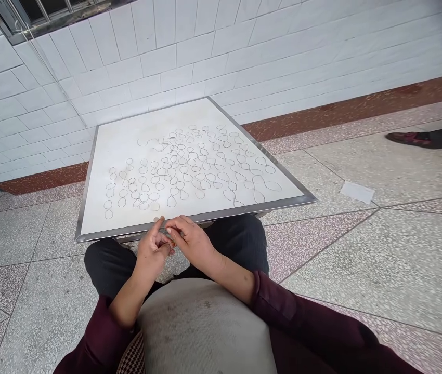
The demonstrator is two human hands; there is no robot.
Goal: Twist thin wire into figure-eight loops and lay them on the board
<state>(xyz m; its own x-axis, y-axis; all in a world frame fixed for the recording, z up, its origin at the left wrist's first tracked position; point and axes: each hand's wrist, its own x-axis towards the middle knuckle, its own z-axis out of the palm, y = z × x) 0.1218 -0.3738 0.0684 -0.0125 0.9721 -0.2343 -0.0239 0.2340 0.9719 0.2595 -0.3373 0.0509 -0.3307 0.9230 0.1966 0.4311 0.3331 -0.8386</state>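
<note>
My left hand (152,250) and my right hand (193,243) meet over my lap, at the near edge of the white table (100,208). Both have their fingers bent into a pinch, fingertips almost touching. A faint thin wire (163,235) seems to run between them; its full shape is hidden by the fingers. A small orange spot shows by the fingertips, too small to name. Across the tabletop lie many thin dark wire loops (193,161), mostly twisted into figure eights, flat and crowded toward the middle and right. A few open, wavy wires (148,143) lie farther back.
The table has a metal rim and stands near a white tiled wall (197,47). A barred window (49,13) is at upper left. On the speckled floor at right lies a white paper (357,191). Beyond it, another person's shoe (410,138) and dark trouser leg show.
</note>
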